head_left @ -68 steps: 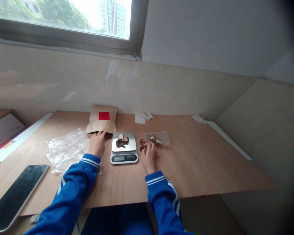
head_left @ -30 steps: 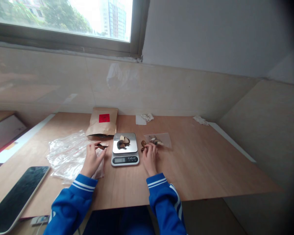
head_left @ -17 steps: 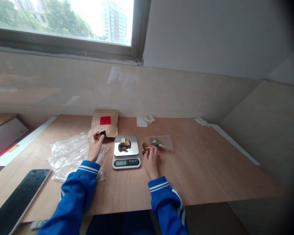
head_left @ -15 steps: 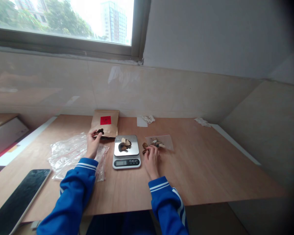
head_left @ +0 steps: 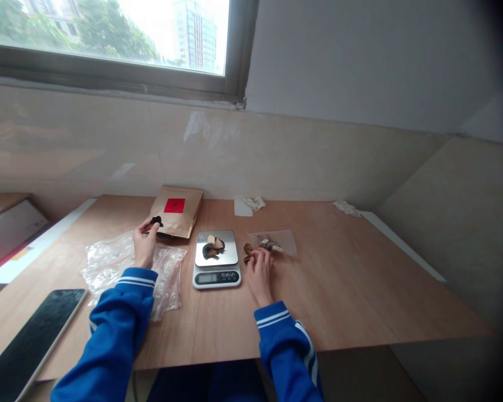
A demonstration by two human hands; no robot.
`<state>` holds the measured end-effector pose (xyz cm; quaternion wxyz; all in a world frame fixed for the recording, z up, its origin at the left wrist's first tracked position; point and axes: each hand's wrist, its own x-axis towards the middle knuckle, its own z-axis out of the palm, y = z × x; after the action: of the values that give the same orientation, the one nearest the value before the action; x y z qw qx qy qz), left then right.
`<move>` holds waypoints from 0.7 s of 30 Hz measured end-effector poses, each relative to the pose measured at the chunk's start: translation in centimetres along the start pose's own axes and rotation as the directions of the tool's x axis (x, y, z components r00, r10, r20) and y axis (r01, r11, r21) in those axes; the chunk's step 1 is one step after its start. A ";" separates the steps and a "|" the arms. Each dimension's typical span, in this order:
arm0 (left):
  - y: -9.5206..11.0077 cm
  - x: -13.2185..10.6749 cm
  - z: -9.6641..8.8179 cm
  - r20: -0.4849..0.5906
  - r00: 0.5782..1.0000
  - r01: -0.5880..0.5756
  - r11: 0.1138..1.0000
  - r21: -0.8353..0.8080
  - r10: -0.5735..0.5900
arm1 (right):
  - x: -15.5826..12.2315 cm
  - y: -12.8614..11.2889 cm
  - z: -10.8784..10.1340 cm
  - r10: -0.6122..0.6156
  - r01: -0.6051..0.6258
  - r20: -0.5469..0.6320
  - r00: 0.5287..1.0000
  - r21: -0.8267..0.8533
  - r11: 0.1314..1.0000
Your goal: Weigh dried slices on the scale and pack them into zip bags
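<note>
Head view: the right hand [head_left: 260, 272], fingers bent, touches brown mushroom pieces [head_left: 247, 248], grip unclear; beyond, mushroom chunks [head_left: 210, 252] sit on the digital scale [head_left: 231, 259]; the left hand [head_left: 145, 245] pinches a dark mushroom piece [head_left: 156, 221] between thumb and nearly closed fingertips near the kraft pouch [head_left: 182, 218]

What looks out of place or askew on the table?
A crumpled white wad at the back middle and another wad farther right look like stray litter. The brown paper bag sits askew, and clear plastic bags lie rumpled in front of it.
</note>
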<state>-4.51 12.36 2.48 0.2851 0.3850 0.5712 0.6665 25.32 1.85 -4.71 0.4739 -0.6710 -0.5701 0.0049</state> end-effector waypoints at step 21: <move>3.3 -14.1 6.7 0.777 0.548 -0.754 0.585 0.299 0.309 | 0.2 0.2 0.0 -0.042 0.041 -0.015 0.999 -0.021 0.999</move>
<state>8.90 3.80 3.42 0.0930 0.8236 0.4573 0.3224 25.53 2.01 -4.75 0.4713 -0.6640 -0.5803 -0.0162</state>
